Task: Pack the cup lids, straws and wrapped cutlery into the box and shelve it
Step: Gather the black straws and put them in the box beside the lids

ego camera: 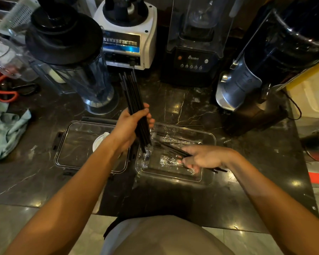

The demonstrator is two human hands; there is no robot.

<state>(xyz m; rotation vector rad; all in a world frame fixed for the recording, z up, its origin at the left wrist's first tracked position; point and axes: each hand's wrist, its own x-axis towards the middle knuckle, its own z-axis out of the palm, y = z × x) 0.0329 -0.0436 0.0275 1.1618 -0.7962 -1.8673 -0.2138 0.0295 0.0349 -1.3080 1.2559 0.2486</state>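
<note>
**Straws going into the box, lid still off**

Your left hand [132, 124] is closed around a bundle of black straws [132, 92], the fingers wrapped tight on it, and the bundle stands almost upright with its lower ends over the left edge of the clear box [208, 142]. Your right hand [203, 156] is inside the box, low over the bottom, with the fingers curled on a few loose straws [170, 147]; this hand is a little blurred, so I cannot tell how firm the hold is.

The wrapped cutlery [168, 161] lies already on the bottom of the box. The box lid [63, 153] lies flat just beside the box, on its left, and one white cup lid [98, 142] rests on it, not yet packed.

I judge you are in the straw step. The next move asks you to tilt the bundle flat and lay it along the long side of the box, because upright it will not fit under the lid.

For room: the blender jar [77, 70] stands near behind your left hand, and the upper straw ends reach toward the white blender base [147, 43]. The counter in front of the box is open, so lower the bundle toward you.
</note>
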